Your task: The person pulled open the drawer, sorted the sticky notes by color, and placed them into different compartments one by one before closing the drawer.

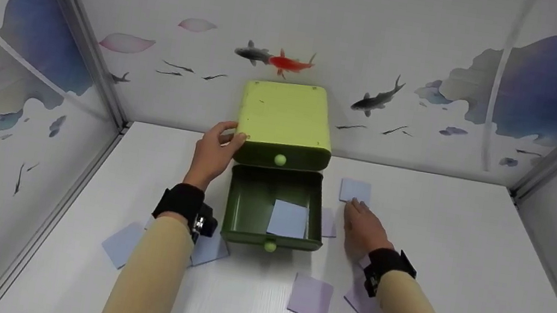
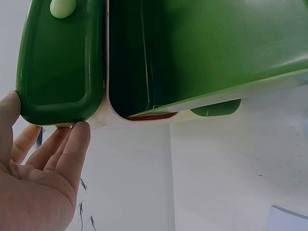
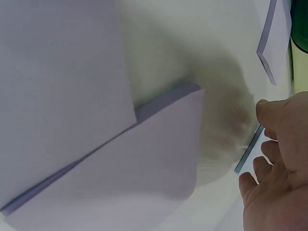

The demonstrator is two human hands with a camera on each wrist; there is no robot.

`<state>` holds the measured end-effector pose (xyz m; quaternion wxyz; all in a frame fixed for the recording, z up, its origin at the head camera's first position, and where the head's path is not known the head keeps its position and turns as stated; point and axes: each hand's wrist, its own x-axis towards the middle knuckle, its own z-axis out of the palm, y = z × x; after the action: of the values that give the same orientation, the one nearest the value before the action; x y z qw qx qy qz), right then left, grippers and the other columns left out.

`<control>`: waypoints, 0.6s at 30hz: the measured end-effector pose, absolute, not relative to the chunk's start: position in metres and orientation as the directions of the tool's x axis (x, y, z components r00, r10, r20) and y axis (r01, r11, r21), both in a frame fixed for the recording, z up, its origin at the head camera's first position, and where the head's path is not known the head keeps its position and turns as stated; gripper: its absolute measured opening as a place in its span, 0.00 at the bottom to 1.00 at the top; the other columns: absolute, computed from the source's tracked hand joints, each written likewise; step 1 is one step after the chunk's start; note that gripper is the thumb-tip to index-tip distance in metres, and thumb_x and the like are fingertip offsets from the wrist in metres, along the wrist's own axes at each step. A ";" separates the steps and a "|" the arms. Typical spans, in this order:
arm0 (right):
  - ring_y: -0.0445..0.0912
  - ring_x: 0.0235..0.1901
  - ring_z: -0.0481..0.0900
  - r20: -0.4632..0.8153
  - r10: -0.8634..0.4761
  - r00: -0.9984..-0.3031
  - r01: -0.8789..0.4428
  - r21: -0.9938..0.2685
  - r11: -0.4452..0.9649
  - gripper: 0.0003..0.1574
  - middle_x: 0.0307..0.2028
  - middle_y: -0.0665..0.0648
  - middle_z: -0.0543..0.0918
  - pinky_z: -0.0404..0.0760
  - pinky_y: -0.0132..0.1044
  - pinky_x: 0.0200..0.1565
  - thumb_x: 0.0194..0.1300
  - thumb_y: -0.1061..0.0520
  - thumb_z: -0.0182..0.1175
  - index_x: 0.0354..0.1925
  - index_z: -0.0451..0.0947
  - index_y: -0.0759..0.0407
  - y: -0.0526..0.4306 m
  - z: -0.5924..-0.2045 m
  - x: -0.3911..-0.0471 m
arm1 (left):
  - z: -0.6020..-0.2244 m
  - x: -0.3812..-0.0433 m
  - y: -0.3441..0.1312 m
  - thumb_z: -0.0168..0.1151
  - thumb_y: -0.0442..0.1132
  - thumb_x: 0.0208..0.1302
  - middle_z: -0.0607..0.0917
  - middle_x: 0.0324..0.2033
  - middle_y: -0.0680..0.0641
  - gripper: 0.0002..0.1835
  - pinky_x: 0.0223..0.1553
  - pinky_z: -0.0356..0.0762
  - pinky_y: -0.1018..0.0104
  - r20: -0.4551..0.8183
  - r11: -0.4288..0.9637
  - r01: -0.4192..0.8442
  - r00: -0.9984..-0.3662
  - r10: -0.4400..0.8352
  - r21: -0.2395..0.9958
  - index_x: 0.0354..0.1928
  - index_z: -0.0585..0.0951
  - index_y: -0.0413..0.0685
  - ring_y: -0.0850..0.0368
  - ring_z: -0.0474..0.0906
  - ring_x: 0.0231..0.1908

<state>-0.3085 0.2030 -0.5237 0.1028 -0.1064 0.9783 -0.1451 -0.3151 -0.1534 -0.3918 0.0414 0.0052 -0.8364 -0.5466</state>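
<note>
A small two-drawer box [image 1: 285,113] with a lime top and dark green fronts stands against the back wall. Its lower drawer [image 1: 249,202] is pulled out, with a light blue sticky-note pad [image 1: 287,218] lying inside. My left hand [image 1: 214,153] holds the box's front left corner, thumb near the top edge and fingers along the side, as the left wrist view shows. To the right of the box, the fingertips of my right hand [image 1: 366,229] touch the near edge of another blue sticky-note pad [image 1: 356,189], which lies flat on the table.
Purple sticky-note pads [image 1: 310,298] lie scattered at the front right, some partly under my right forearm. One purple pad [image 1: 329,223] sits beside the drawer. Blue pads [image 1: 123,245] lie around my left forearm. Printed wall panels [image 1: 386,29] enclose the white table [image 1: 457,293].
</note>
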 end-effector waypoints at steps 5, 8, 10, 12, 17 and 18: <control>0.64 0.74 0.49 -0.194 -0.257 -0.947 -0.196 -0.286 0.938 0.32 0.75 0.69 0.50 0.50 0.57 0.73 0.78 0.59 0.40 0.75 0.49 0.66 0.202 -0.524 -0.310 | -0.392 -0.316 -0.154 0.55 0.55 0.70 0.77 0.63 0.41 0.27 0.63 0.71 0.52 0.054 0.399 0.026 -0.997 -0.060 0.917 0.68 0.69 0.58 0.49 0.73 0.64; 0.64 0.74 0.49 -0.208 -0.256 -0.944 -0.194 -0.278 0.941 0.32 0.75 0.69 0.51 0.51 0.57 0.73 0.78 0.58 0.39 0.75 0.49 0.65 0.202 -0.523 -0.310 | -0.391 -0.315 -0.154 0.55 0.55 0.70 0.76 0.64 0.40 0.27 0.63 0.71 0.52 0.051 0.397 0.025 -0.997 -0.055 0.917 0.68 0.69 0.58 0.49 0.73 0.65; 0.63 0.74 0.49 -0.217 -0.253 -0.943 -0.189 -0.276 0.942 0.32 0.75 0.69 0.52 0.51 0.57 0.73 0.78 0.58 0.39 0.75 0.48 0.64 0.201 -0.522 -0.310 | -0.391 -0.315 -0.153 0.56 0.55 0.70 0.76 0.64 0.41 0.27 0.63 0.71 0.52 0.054 0.397 0.027 -0.997 -0.057 0.917 0.68 0.69 0.58 0.49 0.73 0.64; 0.63 0.74 0.51 -0.205 -0.253 -0.946 -0.191 -0.277 0.942 0.32 0.74 0.69 0.54 0.52 0.57 0.73 0.78 0.58 0.39 0.75 0.49 0.65 0.201 -0.521 -0.310 | -0.390 -0.315 -0.153 0.56 0.55 0.70 0.76 0.64 0.41 0.27 0.63 0.72 0.51 0.055 0.396 0.027 -0.997 -0.058 0.918 0.68 0.69 0.58 0.48 0.73 0.64; 0.64 0.69 0.62 -0.112 -0.265 -0.958 -0.230 -0.259 0.938 0.31 0.69 0.71 0.64 0.62 0.57 0.69 0.76 0.62 0.44 0.73 0.54 0.67 0.200 -0.521 -0.307 | -0.391 -0.315 -0.154 0.56 0.55 0.70 0.76 0.63 0.41 0.27 0.63 0.72 0.52 0.054 0.404 0.026 -0.997 -0.059 0.915 0.68 0.69 0.58 0.49 0.73 0.64; 0.65 0.68 0.65 -0.086 -0.269 -0.959 -0.241 -0.244 0.939 0.31 0.67 0.71 0.66 0.65 0.57 0.67 0.76 0.62 0.45 0.73 0.55 0.67 0.199 -0.522 -0.305 | -0.391 -0.315 -0.155 0.56 0.55 0.70 0.76 0.64 0.41 0.27 0.63 0.72 0.52 0.052 0.406 0.023 -0.997 -0.061 0.913 0.68 0.69 0.58 0.49 0.73 0.64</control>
<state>-0.3053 0.1993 -0.5225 0.0591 -0.1298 0.9829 -0.1164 -0.3148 -0.1546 -0.3907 0.0384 0.0112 -0.8377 -0.5447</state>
